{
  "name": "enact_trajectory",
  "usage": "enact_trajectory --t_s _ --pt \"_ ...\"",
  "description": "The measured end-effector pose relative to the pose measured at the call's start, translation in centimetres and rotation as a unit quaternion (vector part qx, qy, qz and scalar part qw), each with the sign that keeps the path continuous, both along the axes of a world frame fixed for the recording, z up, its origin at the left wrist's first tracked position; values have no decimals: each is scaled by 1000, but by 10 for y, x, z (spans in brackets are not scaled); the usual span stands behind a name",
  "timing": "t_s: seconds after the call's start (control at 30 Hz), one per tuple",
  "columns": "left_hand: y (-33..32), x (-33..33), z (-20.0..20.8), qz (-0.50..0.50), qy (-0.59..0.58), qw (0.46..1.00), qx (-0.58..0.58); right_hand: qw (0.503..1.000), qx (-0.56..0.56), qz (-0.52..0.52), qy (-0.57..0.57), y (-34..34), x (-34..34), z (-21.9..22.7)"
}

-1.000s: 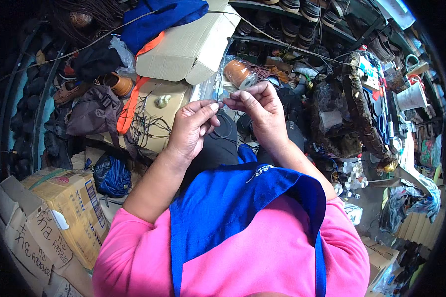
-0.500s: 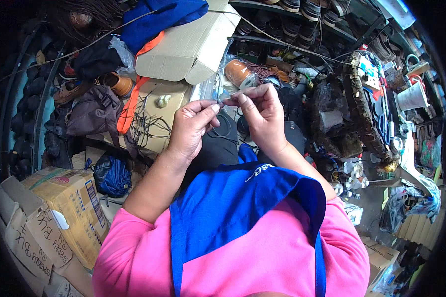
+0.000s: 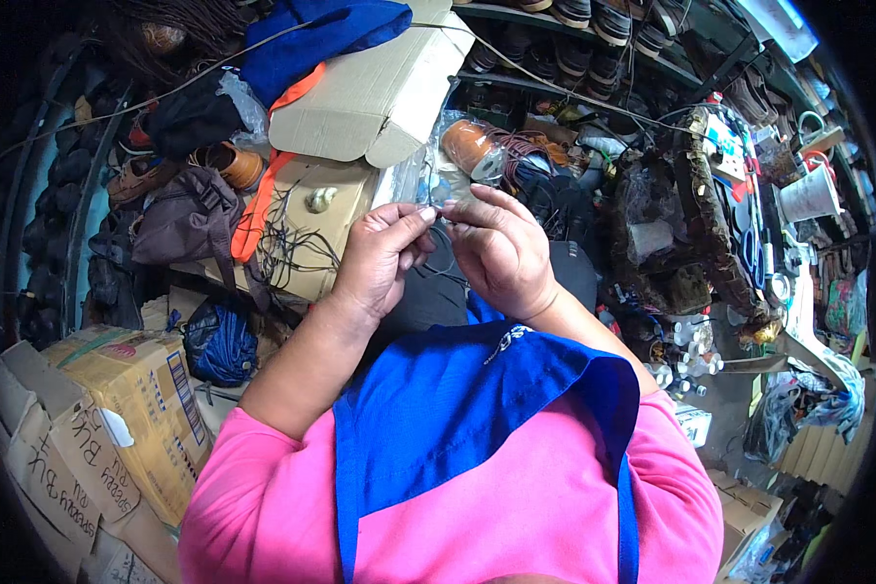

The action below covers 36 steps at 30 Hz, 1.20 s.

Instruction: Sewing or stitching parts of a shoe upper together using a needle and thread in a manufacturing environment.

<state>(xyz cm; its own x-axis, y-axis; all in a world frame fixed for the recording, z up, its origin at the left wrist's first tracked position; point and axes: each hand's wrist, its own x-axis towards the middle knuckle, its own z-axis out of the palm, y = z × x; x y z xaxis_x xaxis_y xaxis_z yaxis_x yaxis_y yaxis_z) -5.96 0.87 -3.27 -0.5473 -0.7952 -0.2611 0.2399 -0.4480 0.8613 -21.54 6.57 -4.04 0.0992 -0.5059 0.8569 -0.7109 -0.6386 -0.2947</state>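
Observation:
In front of my lap, my left hand point(image 3: 378, 255) pinches a thin dark cord between thumb and forefinger. My right hand point(image 3: 504, 251) is closed at the same spot, its thumb and fingertips pressed together on the cord, close to the left fingertips. A loop of the dark cord point(image 3: 442, 269) hangs below the fingers over my dark trousers. The cord's very tip is too small to make out. More loose black cords point(image 3: 297, 248) lie tangled on a cardboard sheet to the left, beside a small pale knotted bundle point(image 3: 319, 200).
An open cardboard flap point(image 3: 360, 97) and an orange strap point(image 3: 255, 209) lie ahead to the left. Beyond my hands sits an orange thread spool point(image 3: 469, 146) in plastic. A rough-edged wooden bench point(image 3: 696, 195) stands right; a taped carton point(image 3: 146, 409) stands left. Shoes fill the far shelves.
My right hand has turned and curled, drawing slightly left and down toward the left fingertips. The left hand stays almost in place, still pinching the cord.

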Motion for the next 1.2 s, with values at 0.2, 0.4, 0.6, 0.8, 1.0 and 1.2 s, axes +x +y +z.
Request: enact_trajectory --t_s 0.2,0.4,0.6,0.8,1.0,1.2 --pt "2 0 -1 -7 26 996 89 999 -21 -24 35 0 -3 -1" --pt "3 -2 -5 -32 10 999 36 1000 20 -19 7 -2 -3 -6" --pt "6 2 -8 -55 -7 998 -29 942 183 81 -271 -8 -1 -20" --pt "-3 19 -9 -28 -12 999 -18 753 329 199 -534 -5 -2 -26" --pt "-16 21 -10 -32 -44 995 -83 777 338 185 -498 -6 -4 -28" --pt "-16 16 -8 -28 -46 996 -76 843 321 135 -410 -7 -8 -30"
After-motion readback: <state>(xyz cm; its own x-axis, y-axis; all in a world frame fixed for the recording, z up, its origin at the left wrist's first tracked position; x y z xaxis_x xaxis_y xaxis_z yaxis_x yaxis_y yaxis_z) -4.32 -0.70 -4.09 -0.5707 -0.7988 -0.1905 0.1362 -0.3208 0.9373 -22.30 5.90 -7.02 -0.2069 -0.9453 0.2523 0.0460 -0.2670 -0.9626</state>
